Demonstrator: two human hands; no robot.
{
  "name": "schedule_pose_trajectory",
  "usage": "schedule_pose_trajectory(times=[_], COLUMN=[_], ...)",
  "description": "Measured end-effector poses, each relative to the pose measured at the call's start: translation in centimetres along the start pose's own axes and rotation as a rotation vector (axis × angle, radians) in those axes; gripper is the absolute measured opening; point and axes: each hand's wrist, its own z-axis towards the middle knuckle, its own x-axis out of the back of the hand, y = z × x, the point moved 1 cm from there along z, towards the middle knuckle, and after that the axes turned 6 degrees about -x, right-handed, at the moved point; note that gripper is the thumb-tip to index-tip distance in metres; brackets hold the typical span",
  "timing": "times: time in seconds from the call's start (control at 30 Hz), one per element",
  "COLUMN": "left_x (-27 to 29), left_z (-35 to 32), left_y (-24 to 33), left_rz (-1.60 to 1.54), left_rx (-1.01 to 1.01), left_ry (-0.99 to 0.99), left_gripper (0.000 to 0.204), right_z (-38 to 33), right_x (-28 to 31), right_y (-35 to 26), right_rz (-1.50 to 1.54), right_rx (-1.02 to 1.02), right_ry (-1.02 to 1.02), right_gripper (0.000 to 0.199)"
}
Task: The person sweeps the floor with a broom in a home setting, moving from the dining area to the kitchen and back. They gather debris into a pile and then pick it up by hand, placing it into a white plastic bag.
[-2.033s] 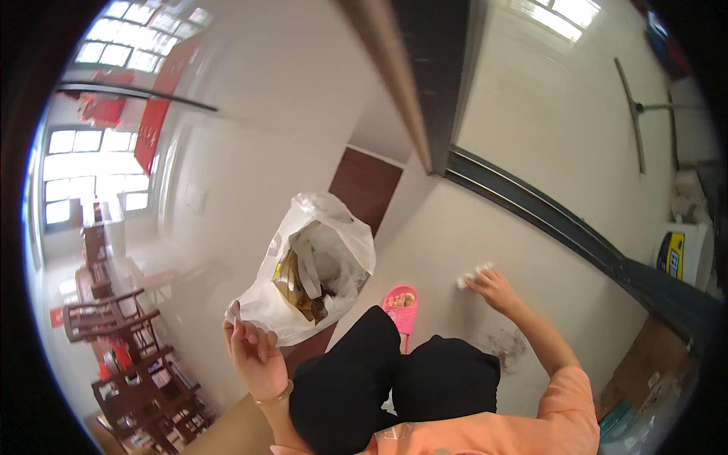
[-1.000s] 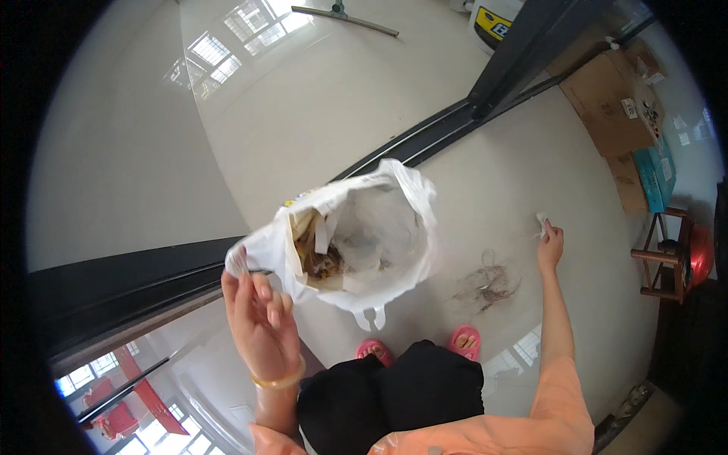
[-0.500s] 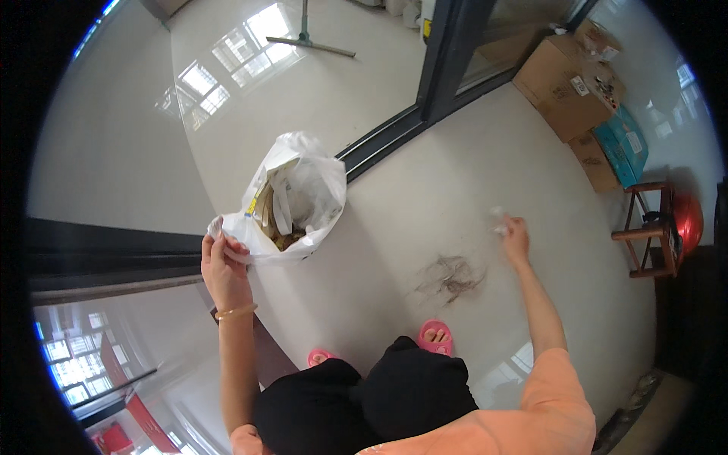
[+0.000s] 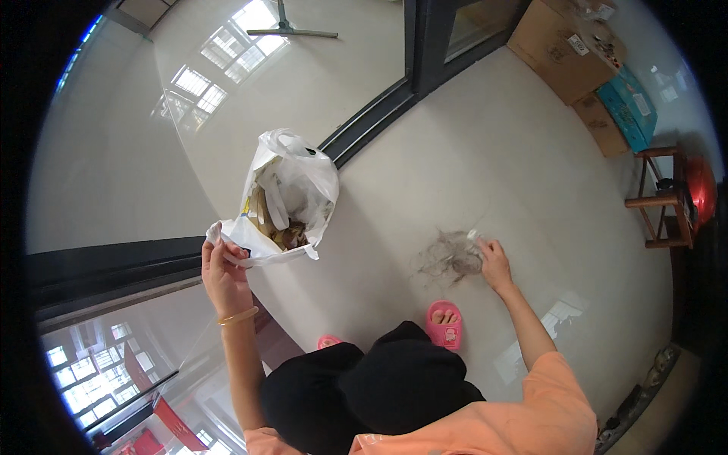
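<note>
My left hand (image 4: 225,267) is closed around one handle of a white plastic bag (image 4: 318,171). Its mouth gapes upward, showing crumpled white plastic and brownish rubbish inside. On the pale floor, right of the bag, lies a loose tangle of dark hair and dust (image 4: 447,256). At the right edge of that tangle, my right hand (image 4: 496,265) pinches a small wad of white tissue (image 4: 473,235). The wad seems to touch the hair, and the fingers partly cover it.
A dark sliding-door track (image 4: 371,125) runs just behind the bag. Beyond it a floor squeegee (image 4: 292,32) rests on the tiles. Cardboard boxes (image 4: 557,53), a teal box (image 4: 629,106) and a wooden stool (image 4: 658,201) line the right. My pink slipper (image 4: 444,334) is near the hair.
My right hand has moved left and a little down with the tissue, reaching the hair tangle, which looks slightly more gathered. My left hand still grips the bag, whose mouth has shifted slightly.
</note>
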Motion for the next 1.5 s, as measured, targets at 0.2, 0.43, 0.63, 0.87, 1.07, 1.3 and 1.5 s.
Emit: schedule_pose_trajectory(times=[0.2,0.43,0.63,0.87,1.07,1.3,1.5], left_x=[0.5,0.6,1.2,1.1,0.5,0.8,1.2], left_z=[0.0,0.2,-0.9,-2.1,-2.4,-2.7,-2.7], left_y=[-0.3,0.3,0.5,0.2,0.1,0.3,0.6], left_rz=[-0.029,0.075,0.334,0.483,0.493,0.602,0.524], left_rx=[0.006,0.022,-0.018,-0.044,-0.099,-0.197,-0.218], left_ry=[-0.018,-0.055,-0.049,-0.125,-0.120,-0.170,-0.197], left_gripper=[0.022,0.016,0.010,0.014,0.014,0.013,0.013], right_z=[5.3,11.9,4.9,-8.3,-21.6,-19.4,-10.4], right_x=[5.1,4.6,1.4,4.8,-2.9,-8.3,-6.3], right_y=[4.6,4.3,-3.4,6.0,13.1,-0.1,-3.8], right_rz=[-0.004,-0.096,0.088,0.092,-0.014,0.410,0.356], right_rx=[-0.257,-0.104,0.199,-0.389,-0.817,-0.530,-0.304], right_ry=[0.397,0.461,0.034,0.379,0.293,0.296,0.313], right_gripper=[0.031,0.034,0.035,0.044,0.058,0.055,0.046])
